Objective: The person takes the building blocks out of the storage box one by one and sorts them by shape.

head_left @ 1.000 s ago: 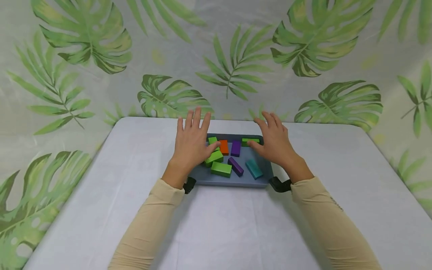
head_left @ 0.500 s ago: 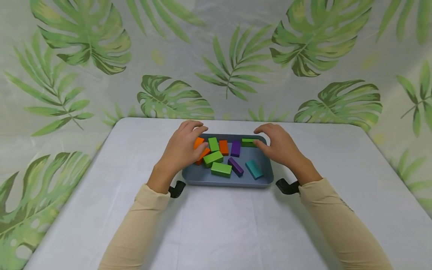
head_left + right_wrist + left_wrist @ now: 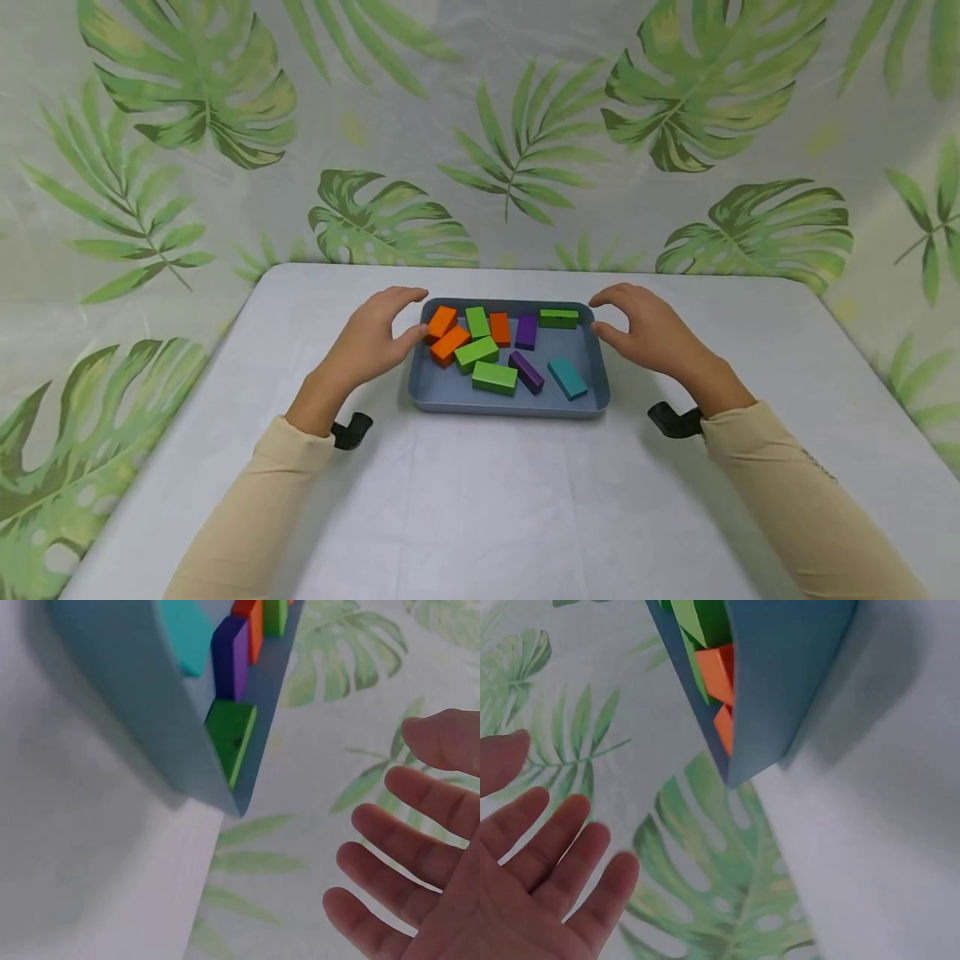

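A grey-blue tray [image 3: 480,403] stands on the white table with coloured blocks lying in it. Orange blocks [image 3: 450,344] lie at its left, beside green blocks [image 3: 494,377]. Purple blocks [image 3: 527,332] lie right of the middle, and a teal block [image 3: 567,377] is near the right front. My left hand [image 3: 372,335] hovers by the tray's left end, fingers relaxed, holding nothing. By the right end, my right hand [image 3: 651,333] is likewise relaxed and holds nothing. Both wrist views show the left hand [image 3: 551,862] and the right hand [image 3: 420,855] apart from the tray wall.
The white tablecloth [image 3: 495,500] spreads around the tray. Behind the table hangs a leaf-patterned cloth [image 3: 525,108]. A black wrist mount [image 3: 351,431] sits under the left wrist and another black mount [image 3: 675,420] under the right.
Both hands have moved outward, from over the tray to its two ends, the left going left and the right going right. The tray and blocks stay in place.
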`<control>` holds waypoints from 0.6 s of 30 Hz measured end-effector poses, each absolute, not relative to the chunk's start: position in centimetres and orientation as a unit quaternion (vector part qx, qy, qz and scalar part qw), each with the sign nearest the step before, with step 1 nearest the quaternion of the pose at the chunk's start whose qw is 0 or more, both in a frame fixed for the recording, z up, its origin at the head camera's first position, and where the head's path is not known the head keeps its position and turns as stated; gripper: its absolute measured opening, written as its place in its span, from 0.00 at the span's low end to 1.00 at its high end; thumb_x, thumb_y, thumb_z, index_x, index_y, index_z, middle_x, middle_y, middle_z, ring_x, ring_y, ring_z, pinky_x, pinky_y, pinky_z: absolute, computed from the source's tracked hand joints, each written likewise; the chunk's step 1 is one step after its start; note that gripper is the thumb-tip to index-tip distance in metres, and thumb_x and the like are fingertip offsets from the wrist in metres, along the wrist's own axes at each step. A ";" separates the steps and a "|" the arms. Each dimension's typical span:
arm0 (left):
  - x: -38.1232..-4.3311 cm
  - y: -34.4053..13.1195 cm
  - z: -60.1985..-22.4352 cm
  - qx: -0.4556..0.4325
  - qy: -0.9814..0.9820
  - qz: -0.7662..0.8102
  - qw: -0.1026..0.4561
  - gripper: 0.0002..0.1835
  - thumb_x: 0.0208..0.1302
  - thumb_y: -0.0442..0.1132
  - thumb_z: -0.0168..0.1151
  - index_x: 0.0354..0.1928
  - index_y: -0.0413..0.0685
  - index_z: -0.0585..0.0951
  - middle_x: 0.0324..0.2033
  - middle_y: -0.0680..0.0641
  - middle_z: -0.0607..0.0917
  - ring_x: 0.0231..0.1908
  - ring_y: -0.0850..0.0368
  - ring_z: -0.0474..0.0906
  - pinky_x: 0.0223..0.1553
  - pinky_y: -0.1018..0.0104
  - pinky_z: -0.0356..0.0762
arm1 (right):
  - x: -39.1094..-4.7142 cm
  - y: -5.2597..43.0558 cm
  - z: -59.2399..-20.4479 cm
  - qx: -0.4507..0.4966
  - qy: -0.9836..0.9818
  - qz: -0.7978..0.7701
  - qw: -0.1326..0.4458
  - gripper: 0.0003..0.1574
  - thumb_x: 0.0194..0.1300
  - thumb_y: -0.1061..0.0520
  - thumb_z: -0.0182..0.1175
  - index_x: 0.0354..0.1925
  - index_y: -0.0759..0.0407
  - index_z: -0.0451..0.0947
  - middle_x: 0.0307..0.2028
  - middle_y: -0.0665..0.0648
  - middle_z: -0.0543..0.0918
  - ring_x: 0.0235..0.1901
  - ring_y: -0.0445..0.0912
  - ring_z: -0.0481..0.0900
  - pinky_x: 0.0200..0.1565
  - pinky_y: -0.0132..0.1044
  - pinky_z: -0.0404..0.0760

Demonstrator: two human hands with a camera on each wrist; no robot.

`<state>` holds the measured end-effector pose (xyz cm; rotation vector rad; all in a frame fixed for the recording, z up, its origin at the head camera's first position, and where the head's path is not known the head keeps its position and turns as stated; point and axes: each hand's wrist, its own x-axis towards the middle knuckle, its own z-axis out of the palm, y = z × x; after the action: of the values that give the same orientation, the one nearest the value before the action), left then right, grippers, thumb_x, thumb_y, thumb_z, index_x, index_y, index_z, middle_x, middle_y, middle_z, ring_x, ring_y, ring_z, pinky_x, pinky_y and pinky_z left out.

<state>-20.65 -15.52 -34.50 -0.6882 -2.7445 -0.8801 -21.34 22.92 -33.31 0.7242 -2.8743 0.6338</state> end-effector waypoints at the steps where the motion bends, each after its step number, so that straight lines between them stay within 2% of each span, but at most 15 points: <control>1: -20.7 -15.9 -34.7 -0.224 -0.917 -0.321 0.076 0.27 0.67 0.39 0.63 0.67 0.43 0.72 0.62 0.40 0.78 0.63 0.43 0.73 0.62 0.46 0.75 | -21.3 23.2 -33.4 0.238 -0.947 0.208 0.055 0.20 0.69 0.57 0.62 0.56 0.62 0.77 0.59 0.65 0.79 0.64 0.61 0.72 0.65 0.60 0.68; 6: -21.2 -17.0 -35.8 -0.160 -0.895 -0.415 0.017 0.26 0.70 0.40 0.59 0.69 0.45 0.71 0.63 0.40 0.78 0.61 0.43 0.75 0.59 0.46 0.77 | -20.9 24.3 -33.9 0.241 -0.947 0.208 0.044 0.19 0.68 0.58 0.61 0.56 0.62 0.78 0.58 0.65 0.80 0.62 0.62 0.73 0.63 0.61 0.70; 13: -22.2 -17.5 -37.7 -0.092 -0.908 -0.402 -0.068 0.29 0.73 0.44 0.55 0.72 0.45 0.66 0.67 0.39 0.74 0.63 0.41 0.75 0.61 0.45 0.75 | -20.1 26.1 -35.0 0.226 -0.954 0.198 0.013 0.20 0.68 0.57 0.61 0.56 0.62 0.77 0.58 0.65 0.80 0.59 0.61 0.75 0.59 0.60 0.74; 18: -22.7 -17.7 -38.6 -0.065 -0.892 -0.435 -0.103 0.30 0.74 0.44 0.55 0.73 0.45 0.64 0.69 0.40 0.72 0.66 0.41 0.72 0.63 0.46 0.74 | -19.6 26.8 -35.1 0.225 -0.954 0.197 0.006 0.23 0.68 0.57 0.61 0.59 0.63 0.76 0.58 0.65 0.79 0.57 0.61 0.77 0.57 0.60 0.75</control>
<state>-22.72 -17.74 -38.57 -0.2193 -3.0017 -1.4646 -19.64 26.83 -35.11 0.7042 -2.9870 0.6154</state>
